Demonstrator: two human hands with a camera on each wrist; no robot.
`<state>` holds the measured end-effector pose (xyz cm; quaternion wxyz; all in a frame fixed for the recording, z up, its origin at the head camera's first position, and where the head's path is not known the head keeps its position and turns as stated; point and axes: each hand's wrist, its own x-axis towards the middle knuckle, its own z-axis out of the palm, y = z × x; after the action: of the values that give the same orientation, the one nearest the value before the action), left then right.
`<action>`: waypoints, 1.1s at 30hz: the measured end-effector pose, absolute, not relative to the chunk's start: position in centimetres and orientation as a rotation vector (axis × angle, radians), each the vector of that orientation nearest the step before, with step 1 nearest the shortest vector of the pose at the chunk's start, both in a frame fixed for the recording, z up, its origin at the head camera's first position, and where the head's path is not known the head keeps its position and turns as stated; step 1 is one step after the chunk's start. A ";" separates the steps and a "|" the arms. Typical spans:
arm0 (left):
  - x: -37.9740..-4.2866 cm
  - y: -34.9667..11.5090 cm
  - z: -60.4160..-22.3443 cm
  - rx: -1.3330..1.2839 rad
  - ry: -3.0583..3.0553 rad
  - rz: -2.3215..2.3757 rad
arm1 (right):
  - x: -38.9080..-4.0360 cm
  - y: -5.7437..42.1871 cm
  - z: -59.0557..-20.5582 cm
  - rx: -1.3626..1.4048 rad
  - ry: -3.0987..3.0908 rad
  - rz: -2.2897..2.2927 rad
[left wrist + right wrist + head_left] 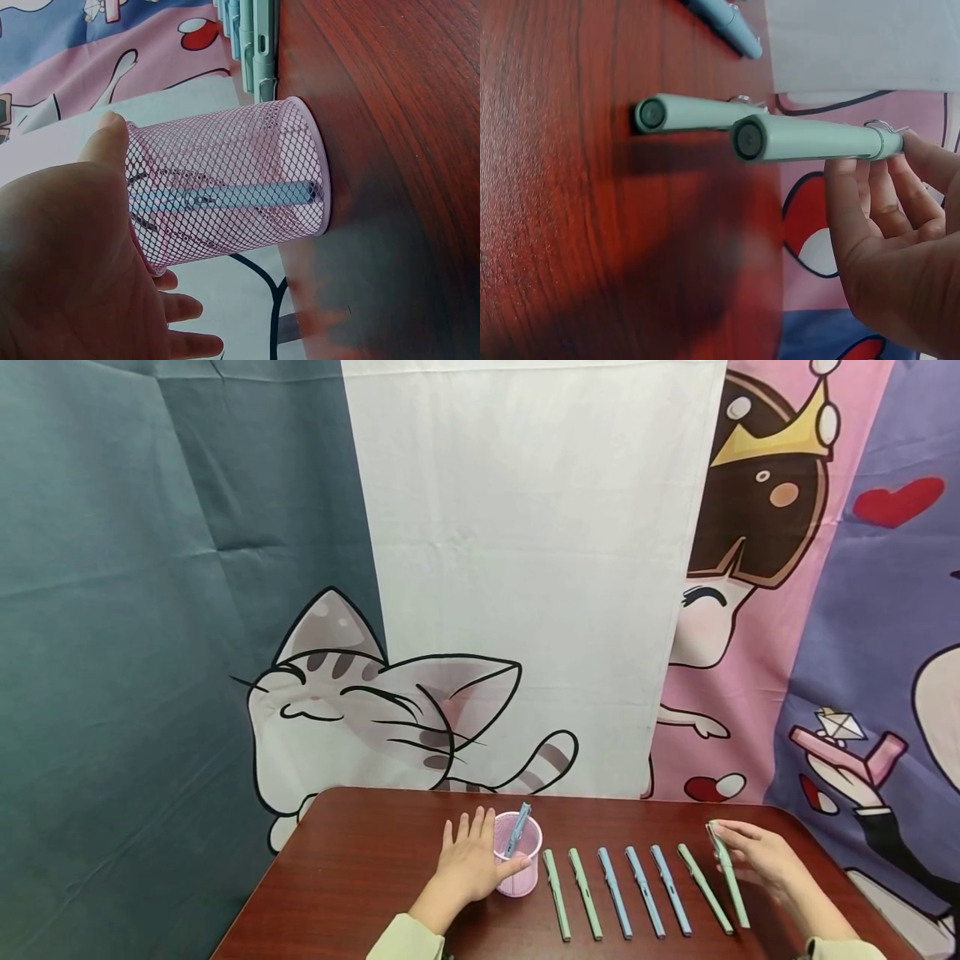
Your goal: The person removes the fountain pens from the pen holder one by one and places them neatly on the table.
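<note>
A pink mesh pen cup (519,883) stands upright on the table with one blue pen (517,831) leaning in it. Against its left side and rim rests my left hand (468,864), fingers straight and spread, thumb across the front; the left wrist view shows the palm beside the cup's mouth (225,180). My right hand (765,860) pinches a green pen (729,877) near its clip end. In the right wrist view that pen (810,140) is raised off the wood, above another green pen (690,112) lying on the table.
Between the cup and the right hand lies a row of pens: two green ones, the nearer to the cup a green pen (557,897), three blue ones including a middle blue pen (645,893), then a green pen (705,889). The brown table (360,877) ends at a printed curtain (525,568).
</note>
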<state>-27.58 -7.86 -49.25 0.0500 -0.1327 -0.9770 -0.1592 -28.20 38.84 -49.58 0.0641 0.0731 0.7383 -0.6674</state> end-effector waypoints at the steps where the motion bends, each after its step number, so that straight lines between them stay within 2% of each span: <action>1: -27.6 -7.9 -49.3 -0.404 -2.976 -0.485 | -28.2 39.0 -49.7 0.224 2.228 -2.010; 33: -27.7 -7.8 -49.3 -0.390 -2.993 -0.491 | -30.5 41.4 -52.8 0.348 2.387 -1.817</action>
<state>-27.75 -7.77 -49.34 0.0420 -0.1274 -0.9779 -0.1604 -30.55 41.36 -52.81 0.0607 0.1149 0.7890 -0.6005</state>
